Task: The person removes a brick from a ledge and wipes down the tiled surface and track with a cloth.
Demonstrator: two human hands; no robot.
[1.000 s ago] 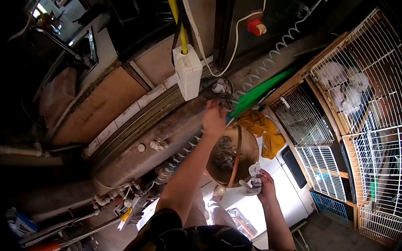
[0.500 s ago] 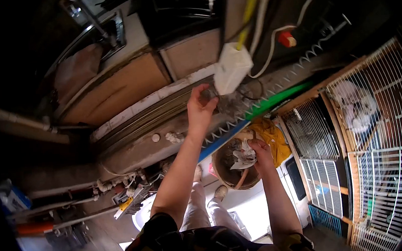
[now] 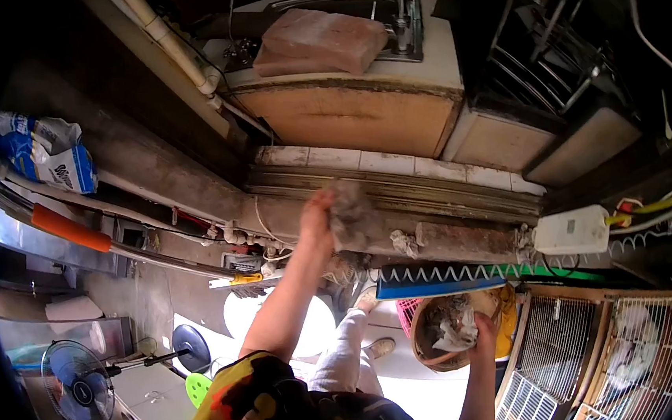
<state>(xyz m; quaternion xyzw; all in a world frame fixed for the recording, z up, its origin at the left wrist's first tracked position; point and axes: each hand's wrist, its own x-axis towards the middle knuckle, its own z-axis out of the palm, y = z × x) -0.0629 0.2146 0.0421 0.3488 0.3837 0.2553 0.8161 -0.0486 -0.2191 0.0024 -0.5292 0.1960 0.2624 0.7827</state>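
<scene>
In the head view, near the middle of the dial, the left hand (image 3: pixel 317 221) touches a blurred grey clump (image 3: pixel 354 218) at its three o'clock, above a dusty ledge (image 3: pixel 275 215); whether the fingers close on it, I cannot tell. Toward half past four, the right hand (image 3: pixel 484 332) grips a crumpled white scrap (image 3: pixel 458 333) over a round tub (image 3: pixel 483 302). A white wad (image 3: pixel 404 242) sits on the ledge at four o'clock from the clump. At twelve, a reddish block (image 3: pixel 319 41) rests on the counter (image 3: pixel 442 58).

A pinkish block (image 3: pixel 319 41), perhaps stone, lies by the sink (image 3: pixel 418 30).
</scene>
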